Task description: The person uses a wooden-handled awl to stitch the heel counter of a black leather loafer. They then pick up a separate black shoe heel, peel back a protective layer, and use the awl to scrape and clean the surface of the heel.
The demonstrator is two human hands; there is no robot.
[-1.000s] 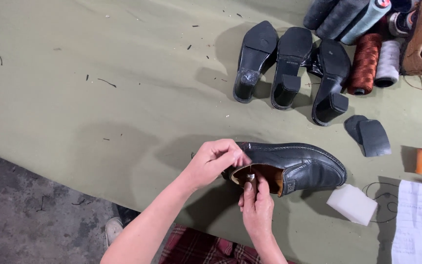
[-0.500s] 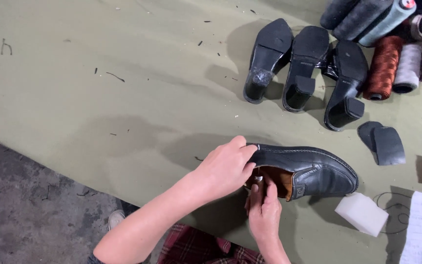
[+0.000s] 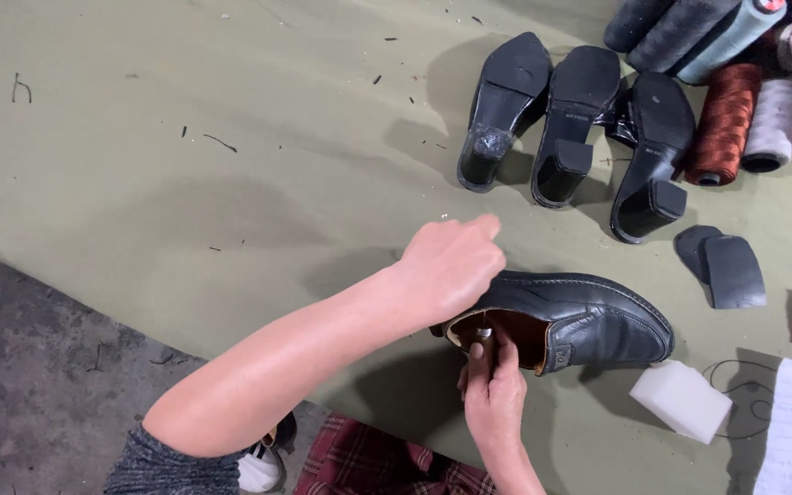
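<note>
Black leather shoe (image 3: 579,321) lies on its sole near the bench (image 3: 231,183) edge, my left hand (image 3: 451,266) curled over its heel, right hand (image 3: 492,394) pinched on a small metal-tipped tool (image 3: 483,337) at the opening; a slip could gouge the tan lining.
</note>
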